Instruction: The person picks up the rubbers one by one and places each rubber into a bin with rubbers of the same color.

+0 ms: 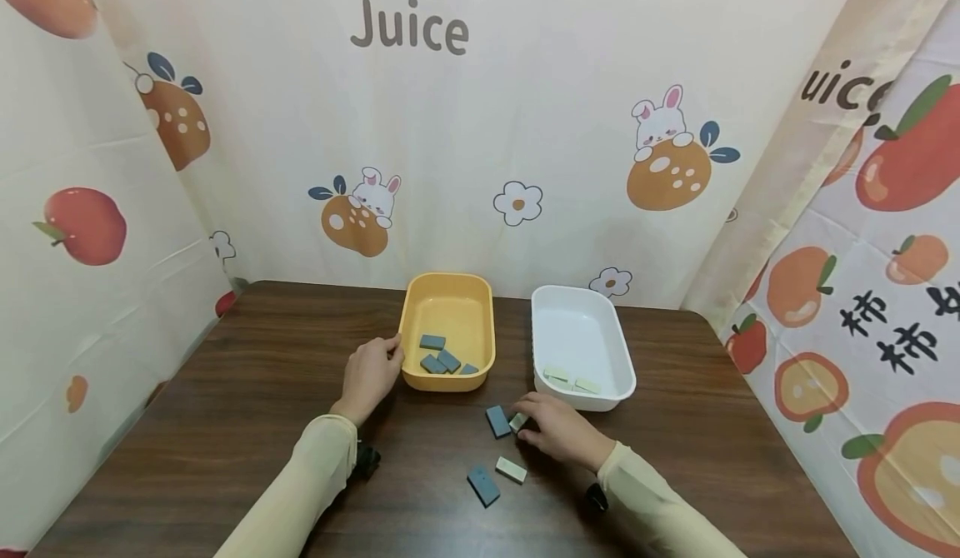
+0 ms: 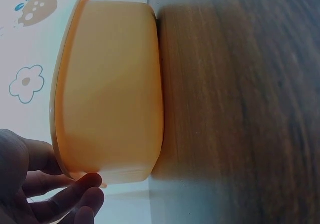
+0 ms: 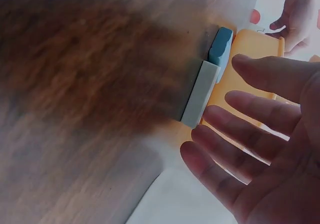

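My left hand [image 1: 371, 376] grips the left rim of a yellow plastic bin [image 1: 448, 382], its thumb and fingers on either side of the edge in the left wrist view. Several grey-blue blocks [image 1: 447, 361] lie inside that bin. Over the table, my right hand [image 1: 561, 430] reaches to a pale green block [image 1: 517, 422] with its fingers spread and nearly straight. In the right wrist view that pale block [image 3: 201, 94] lies against a grey-blue block [image 3: 220, 49], beside the fingertips. Whether the fingers touch it I cannot tell.
A white bin [image 1: 581, 325] with pale green blocks [image 1: 586, 386] at its near end stands right of the yellow one. Nearer me on the brown table [image 1: 247, 425] lie another pale block [image 1: 512, 470] and a grey-blue block [image 1: 483, 487]. A printed curtain [image 1: 450, 125] hangs behind.
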